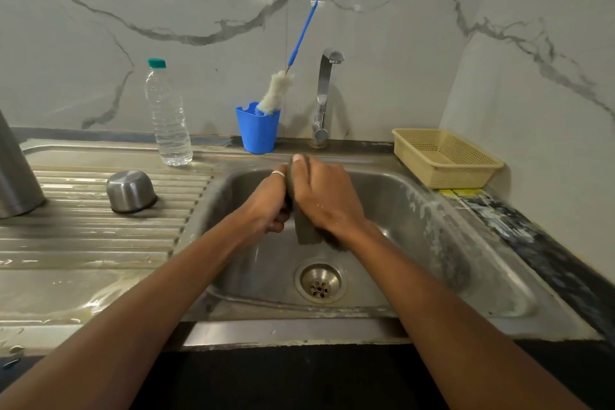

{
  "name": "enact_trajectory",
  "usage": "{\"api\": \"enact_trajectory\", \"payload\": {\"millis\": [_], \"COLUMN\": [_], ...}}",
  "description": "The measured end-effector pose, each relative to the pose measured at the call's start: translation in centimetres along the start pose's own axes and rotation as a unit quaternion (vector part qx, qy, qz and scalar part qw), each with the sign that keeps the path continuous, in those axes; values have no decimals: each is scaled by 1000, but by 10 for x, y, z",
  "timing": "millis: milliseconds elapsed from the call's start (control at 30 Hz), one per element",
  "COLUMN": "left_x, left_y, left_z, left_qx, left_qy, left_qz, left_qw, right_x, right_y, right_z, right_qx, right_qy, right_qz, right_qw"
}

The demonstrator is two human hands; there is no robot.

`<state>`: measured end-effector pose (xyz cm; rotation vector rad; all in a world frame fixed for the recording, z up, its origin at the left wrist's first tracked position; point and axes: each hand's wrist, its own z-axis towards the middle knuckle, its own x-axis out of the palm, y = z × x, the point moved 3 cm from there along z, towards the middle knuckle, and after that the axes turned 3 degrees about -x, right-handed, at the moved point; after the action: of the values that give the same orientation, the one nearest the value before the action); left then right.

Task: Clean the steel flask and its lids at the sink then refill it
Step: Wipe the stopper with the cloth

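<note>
1. Steel sink (416, 243) and ribbed drainboard (100, 243) sit below a grey-veined marble wall; both hands meet over the basin, at centre.
2. Right hand (324, 196) wraps around a grey scrub pad (306, 229); left hand (269, 206), wearing a ring, curls its fingers against the pad's other side. Whatever lies inside is hidden.
3. Steel flask (15, 173) stands at nine o'clock, cut by the frame edge. Steel cup lid (131, 191) rests mouth-down on the drainboard, between flask and basin.
4. Tap (324, 93) at twelve; blue cup (258, 129) holding a bottle brush (276, 90) at eleven; water bottle (169, 116) at ten; beige basket (446, 156) at two.
</note>
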<state>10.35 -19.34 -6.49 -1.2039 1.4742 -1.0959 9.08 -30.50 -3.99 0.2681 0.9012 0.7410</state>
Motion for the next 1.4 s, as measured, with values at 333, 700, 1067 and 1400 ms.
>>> {"api": "enact_trajectory", "payload": {"millis": [333, 700, 1067, 1400], "left_x": [-14, -11, -8, -10], "left_y": [-6, -1, 2, -4], "left_z": [-5, 3, 9, -6], "left_qx": [442, 176, 198, 329], "left_qy": [-134, -115, -41, -108], "left_qz": [347, 100, 166, 214], "left_qw": [816, 973, 965, 914], "right_x": [8, 5, 2, 3], "right_y": [-9, 4, -11, -10], "right_z": [-3, 7, 3, 4], "right_qx": [324, 11, 128, 307], "right_qy": [179, 11, 72, 173], "right_qz": [389, 20, 18, 294], "right_qw": [844, 1000, 989, 888]}}
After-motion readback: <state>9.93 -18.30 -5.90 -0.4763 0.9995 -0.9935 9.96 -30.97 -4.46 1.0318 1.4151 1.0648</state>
